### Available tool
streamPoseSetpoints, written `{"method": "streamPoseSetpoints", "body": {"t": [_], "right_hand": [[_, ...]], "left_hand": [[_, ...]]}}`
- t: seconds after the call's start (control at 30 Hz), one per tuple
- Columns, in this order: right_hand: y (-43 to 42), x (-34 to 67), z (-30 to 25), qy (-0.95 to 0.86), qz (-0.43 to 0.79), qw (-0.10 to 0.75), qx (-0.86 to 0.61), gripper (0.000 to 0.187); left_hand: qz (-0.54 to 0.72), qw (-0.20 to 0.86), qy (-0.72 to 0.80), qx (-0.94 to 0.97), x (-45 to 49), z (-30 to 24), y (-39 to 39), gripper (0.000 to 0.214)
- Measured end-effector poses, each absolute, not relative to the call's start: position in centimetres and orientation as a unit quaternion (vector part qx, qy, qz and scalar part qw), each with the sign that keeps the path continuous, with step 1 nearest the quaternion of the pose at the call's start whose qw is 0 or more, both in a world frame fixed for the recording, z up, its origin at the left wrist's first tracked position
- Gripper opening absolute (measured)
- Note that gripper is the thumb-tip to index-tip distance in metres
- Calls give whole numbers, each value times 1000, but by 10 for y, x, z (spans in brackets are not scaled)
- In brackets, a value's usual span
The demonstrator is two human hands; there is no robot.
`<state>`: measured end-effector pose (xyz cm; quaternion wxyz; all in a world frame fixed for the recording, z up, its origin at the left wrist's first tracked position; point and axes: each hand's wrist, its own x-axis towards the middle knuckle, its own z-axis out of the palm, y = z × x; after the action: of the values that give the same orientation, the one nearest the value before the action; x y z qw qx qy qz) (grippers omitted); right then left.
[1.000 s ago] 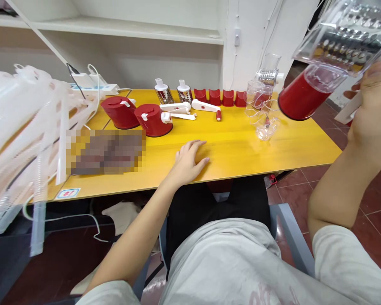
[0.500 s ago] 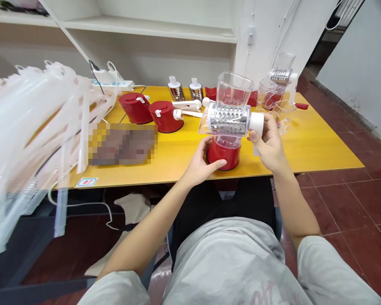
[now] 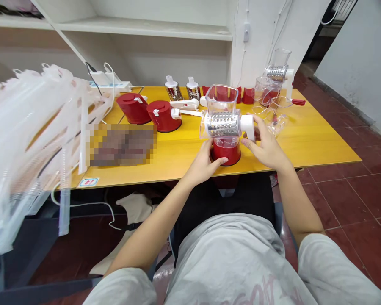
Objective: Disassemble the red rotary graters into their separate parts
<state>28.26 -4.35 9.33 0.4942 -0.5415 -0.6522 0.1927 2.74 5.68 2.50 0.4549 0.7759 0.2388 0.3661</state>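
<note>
A rotary grater [image 3: 222, 96] stands upright at the front of the table, with a clear hopper, a holed metal drum [image 3: 222, 123] lying sideways in the housing, and a red base [image 3: 227, 151]. My left hand [image 3: 206, 165] curls round the left and front of that base, thumb across its front. At the drum's right end is a white crank handle [image 3: 247, 123]. My right hand [image 3: 266, 148] has its fingers behind this handle and its thumb near the lower front; the fingertips are partly hidden.
Two red bases [image 3: 165, 116] with white cranks lie left of the grater. Two metal drums [image 3: 193, 89] stand behind. Another assembled grater [image 3: 277, 74] is at the back right. A pile of clear plastic pieces [image 3: 41, 123] hangs over the table's left end.
The grater's clear upper part has come down and left, and now sits more squarely over the red base. My right hand moved down with it; my left stayed at the base.
</note>
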Motion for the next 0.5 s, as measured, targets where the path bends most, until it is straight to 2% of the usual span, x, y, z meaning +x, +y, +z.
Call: {"method": "streamPoseSetpoints", "body": {"t": [0.1, 0.23, 0.4, 0.5], "right_hand": [[-51, 288, 97, -674, 191, 460, -546, 92], [-64, 290, 106, -679, 174, 443, -559, 95], [-78, 285, 122, -692, 164, 432, -554, 87], [-79, 282, 123, -682, 143, 442, -565, 79]], "left_hand": [[377, 428, 249, 782, 27, 22, 59, 93], [366, 429, 235, 792, 29, 25, 53, 97], [403, 456, 284, 741, 56, 32, 41, 93], [434, 426, 360, 707, 83, 27, 41, 98]]}}
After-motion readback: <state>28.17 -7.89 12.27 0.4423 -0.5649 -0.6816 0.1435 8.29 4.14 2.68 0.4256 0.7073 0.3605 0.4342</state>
